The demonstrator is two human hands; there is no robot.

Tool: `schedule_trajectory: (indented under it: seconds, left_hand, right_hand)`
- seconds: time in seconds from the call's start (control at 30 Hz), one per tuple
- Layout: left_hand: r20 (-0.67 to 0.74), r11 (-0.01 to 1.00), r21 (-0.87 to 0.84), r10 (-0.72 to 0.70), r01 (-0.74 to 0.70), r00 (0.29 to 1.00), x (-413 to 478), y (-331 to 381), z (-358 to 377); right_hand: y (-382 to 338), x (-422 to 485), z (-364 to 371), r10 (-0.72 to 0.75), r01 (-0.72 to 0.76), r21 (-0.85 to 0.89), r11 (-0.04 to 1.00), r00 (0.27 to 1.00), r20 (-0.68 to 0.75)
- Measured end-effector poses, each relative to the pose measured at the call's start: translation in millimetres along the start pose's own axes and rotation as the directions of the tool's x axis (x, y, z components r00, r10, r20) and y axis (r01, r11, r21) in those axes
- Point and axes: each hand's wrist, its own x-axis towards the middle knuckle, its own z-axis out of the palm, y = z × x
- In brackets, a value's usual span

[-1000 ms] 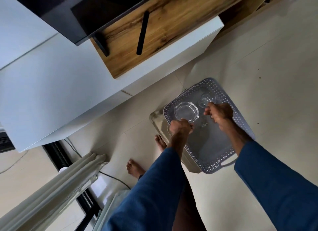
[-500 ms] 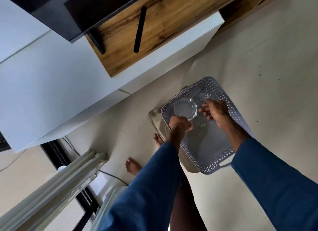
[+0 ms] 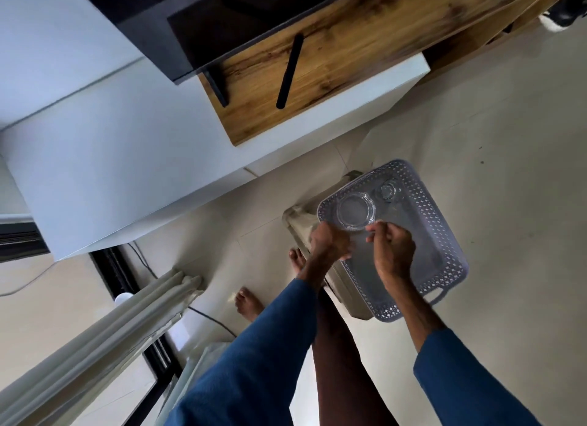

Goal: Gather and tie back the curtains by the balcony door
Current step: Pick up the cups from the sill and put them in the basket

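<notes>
**Curtain hanging bunched at lower left, both hands busy at a basket well away from it**

Curtain [image 3: 104, 340] is hanging in tight pale folds beside the black door frame [image 3: 108, 273]. In this tilted head view its long axis is running diagonally from the bottom-left corner up toward centre. The hem end is pointing up-right and stopping just above the floor [image 3: 508, 140]. No tie is showing on it, and neither hand is touching it. A dark cable [image 3: 209, 317] is trailing across the floor near the hem.

Left hand [image 3: 330, 243] and right hand [image 3: 395, 251] are hovering over a grey perforated basket [image 3: 425, 203], which is sitting on a beige stool [image 3: 301, 225]. Both are reaching out from blue sleeves. Left-hand fingers are curling at the near-left edge of a clear round glass dish [image 3: 355, 211] lying in the basket. It is blurred, so I cannot tell whether they are gripping the dish or the rim. Right-hand thumb and forefinger are coming together just beside the dish's near-right edge. I cannot tell whether they are pinching anything.

A small clear glass [image 3: 390, 191] is standing in the basket's far corner, just beyond the dish. Two bare feet [image 3: 249, 305] are standing between curtain and stool. A wooden cabinet [image 3: 349, 60] with black handles is filling the top of the view.
</notes>
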Motion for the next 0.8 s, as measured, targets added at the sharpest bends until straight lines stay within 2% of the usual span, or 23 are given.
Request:
schedule_trajectory:
  seconds: [0.1, 0.2, 0.37, 0.47, 0.63, 0.73, 0.8]
  left_hand:
    - [0.074, 0.995, 0.027, 0.090, -0.093, 0.993, -26.9, -13.2, -36.8]
    - [0.022, 0.990, 0.021, 0.141, -0.142, 0.990, -40.2, -41.2, -78.5]
    - [-0.062, 0.988, 0.080, 0.139, -0.134, 0.988, -44.9, -96.7, -160.5]
    - [-0.143, 0.996, 0.040, 0.088, -0.083, 0.986, -40.9, -145.9, -220.5]
    - [-0.272, 0.999, 0.029, 0.038, -0.031, 0.962, -36.3, -228.0, -320.3]
    - [-0.447, 0.991, 0.135, 0.045, 0.018, 0.893, -46.9, -265.2, -376.8]
    - [-0.542, 0.950, 0.302, 0.100, 0.082, 0.835, -55.0, -292.5, -413.1]
  right_hand:
    - [-26.8, -30.8, 17.3, -0.125, 0.125, 0.022, 0.992, 0.992, 0.003]
    - [-56.4, -62.0, 47.0, -0.300, 0.302, -0.003, 0.953, 0.949, 0.094]
    - [-94.8, -113.4, 116.4, -0.474, 0.527, -0.052, 0.848, 0.800, 0.368]
    - [-111.1, -150.0, 174.8, -0.477, 0.606, -0.092, 0.790, 0.702, 0.528]
    - [-129.1, -212.5, 273.7, -0.411, 0.683, -0.179, 0.708, 0.606, 0.681]
    - [-128.2, -249.1, 332.7, -0.329, 0.713, -0.229, 0.663, 0.552, 0.766]
    - [-123.2, -276.0, 370.2, -0.252, 0.746, -0.266, 0.610, 0.501, 0.828]
